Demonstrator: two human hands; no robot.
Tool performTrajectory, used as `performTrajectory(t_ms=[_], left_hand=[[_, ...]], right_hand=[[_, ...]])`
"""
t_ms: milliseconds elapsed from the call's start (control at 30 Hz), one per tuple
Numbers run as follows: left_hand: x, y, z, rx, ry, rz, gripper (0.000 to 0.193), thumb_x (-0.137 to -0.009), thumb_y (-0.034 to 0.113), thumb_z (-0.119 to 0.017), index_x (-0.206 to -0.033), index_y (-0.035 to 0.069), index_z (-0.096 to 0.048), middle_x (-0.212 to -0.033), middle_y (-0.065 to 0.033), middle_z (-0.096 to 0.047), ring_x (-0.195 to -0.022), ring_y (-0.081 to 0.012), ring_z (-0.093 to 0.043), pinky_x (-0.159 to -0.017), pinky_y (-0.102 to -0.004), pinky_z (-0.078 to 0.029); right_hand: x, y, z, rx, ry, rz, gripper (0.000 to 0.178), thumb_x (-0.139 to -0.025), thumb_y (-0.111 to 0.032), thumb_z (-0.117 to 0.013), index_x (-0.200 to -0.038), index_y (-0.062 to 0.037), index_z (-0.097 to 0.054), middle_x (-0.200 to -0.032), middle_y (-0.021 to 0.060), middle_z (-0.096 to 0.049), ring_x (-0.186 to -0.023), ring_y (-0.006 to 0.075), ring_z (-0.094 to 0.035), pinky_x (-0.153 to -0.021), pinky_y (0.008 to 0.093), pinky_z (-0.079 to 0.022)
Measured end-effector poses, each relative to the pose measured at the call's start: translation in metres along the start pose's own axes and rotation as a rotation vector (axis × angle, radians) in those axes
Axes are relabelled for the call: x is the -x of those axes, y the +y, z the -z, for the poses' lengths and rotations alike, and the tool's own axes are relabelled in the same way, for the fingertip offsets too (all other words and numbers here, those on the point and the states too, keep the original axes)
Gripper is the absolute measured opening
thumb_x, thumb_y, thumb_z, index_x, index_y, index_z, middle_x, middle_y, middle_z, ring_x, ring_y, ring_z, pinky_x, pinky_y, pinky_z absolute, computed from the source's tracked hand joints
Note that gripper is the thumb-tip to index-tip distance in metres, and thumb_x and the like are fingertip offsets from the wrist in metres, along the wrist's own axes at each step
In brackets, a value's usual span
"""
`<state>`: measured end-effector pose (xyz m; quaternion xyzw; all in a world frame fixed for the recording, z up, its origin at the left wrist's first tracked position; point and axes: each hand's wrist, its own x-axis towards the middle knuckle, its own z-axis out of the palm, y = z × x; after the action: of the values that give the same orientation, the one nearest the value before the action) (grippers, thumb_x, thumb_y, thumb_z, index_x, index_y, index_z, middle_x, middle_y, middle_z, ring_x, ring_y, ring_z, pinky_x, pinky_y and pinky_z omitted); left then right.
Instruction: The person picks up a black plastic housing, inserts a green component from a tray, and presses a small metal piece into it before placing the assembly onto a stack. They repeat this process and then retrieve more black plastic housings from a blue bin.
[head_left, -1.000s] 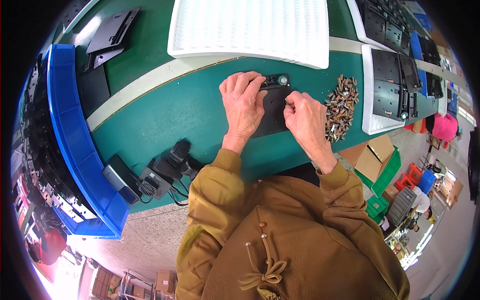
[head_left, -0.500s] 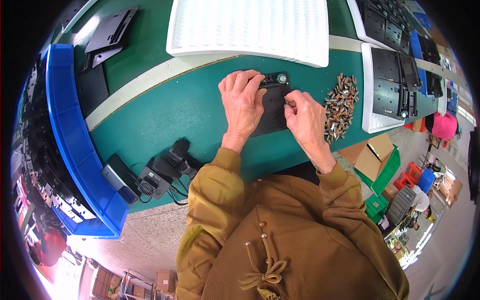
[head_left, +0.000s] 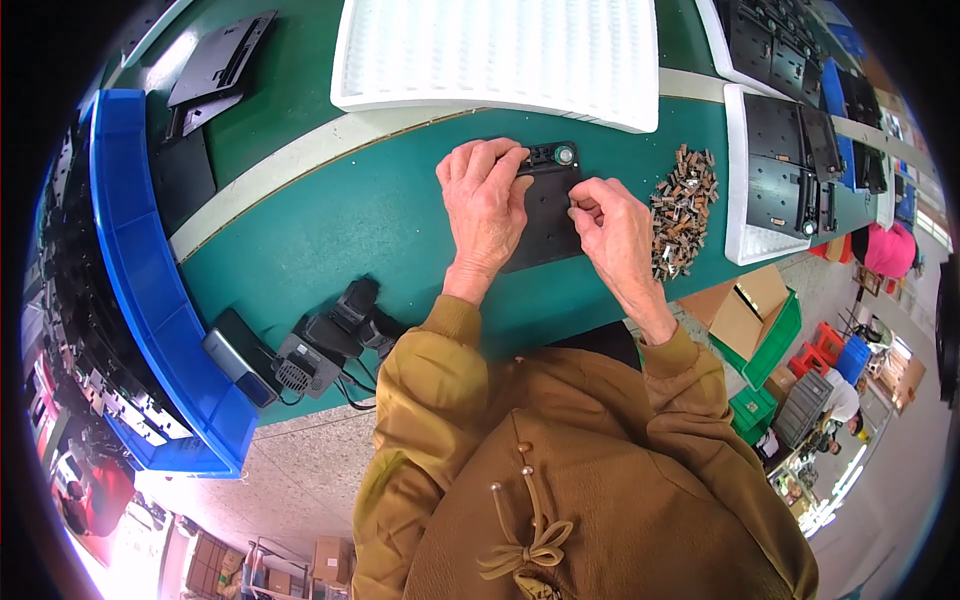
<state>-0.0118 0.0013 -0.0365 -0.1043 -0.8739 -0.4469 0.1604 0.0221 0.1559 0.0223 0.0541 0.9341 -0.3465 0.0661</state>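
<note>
One left hand is touching the black plate, lying on the green table; from afar, I cannot tell whether it is gripping. The right hand is pinching fingertips at the plate's right edge, anything between hidden, near brown pieces.

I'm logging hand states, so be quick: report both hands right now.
Left hand: curled over the black panel; whether it grips cannot be told.
Right hand: pinched closed by the panel's right edge; anything held cannot be made out.
</note>
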Motion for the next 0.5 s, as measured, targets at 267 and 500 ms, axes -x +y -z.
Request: performTrajectory(t_ms=[267, 500], left_hand=[[0.0, 0.002, 0.001, -0.006, -0.003, -0.003, 0.034, -0.065, 0.001, -0.074, -0.097, 0.008, -0.068, -0.102, -0.0018, -0.064, -0.1, -0.0251, -0.057, -0.092, -0.041, -0.04], [0.001, 0.0, 0.003, -0.01, -0.008, 0.004, 0.033, -0.066, 0.001, -0.074, -0.097, 0.008, -0.067, -0.102, -0.0018, -0.064, -0.101, -0.0254, -0.057, -0.092, -0.0407, -0.04]], right_hand=[[0.004, 0.004, 0.001, -0.072, 0.007, -0.045, 0.018, -0.078, 0.003, -0.067, -0.094, -0.0027, -0.065, -0.083, 0.0104, -0.065, -0.068, 0.0261, -0.066, -0.061, 0.0356, -0.051], [0.012, 0.011, 0.011, -0.104, -0.003, -0.137, 0.025, -0.079, 0.001, -0.07, -0.103, -0.0011, -0.065, -0.091, 0.0112, -0.067, -0.075, 0.0161, -0.065, -0.066, 0.0285, -0.054]])
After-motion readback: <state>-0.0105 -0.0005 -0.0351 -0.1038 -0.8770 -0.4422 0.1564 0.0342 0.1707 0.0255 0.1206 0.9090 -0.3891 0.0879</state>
